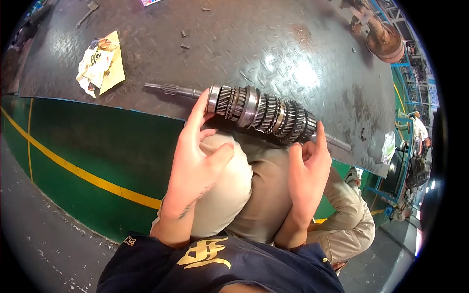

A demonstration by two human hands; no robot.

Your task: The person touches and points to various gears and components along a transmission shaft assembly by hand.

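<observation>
A gear shaft lies slantwise along the near edge of the metal table, its stack of toothed gears and rings in the middle. A thin splined end sticks out to the left, and a plain end to the right. My left hand rests its outstretched index finger against the ring at the stack's left end, thumb apart. Beside the right end of the stack, the index finger of my right hand points up along the last gear. Its other fingers are partly curled, and neither hand wraps round the shaft.
Crumpled paper lies on the table at the left, a wrench beyond it. Small metal bits are scattered at the back. A rusty metal part stands far right; a plastic wrapper lies near the right edge.
</observation>
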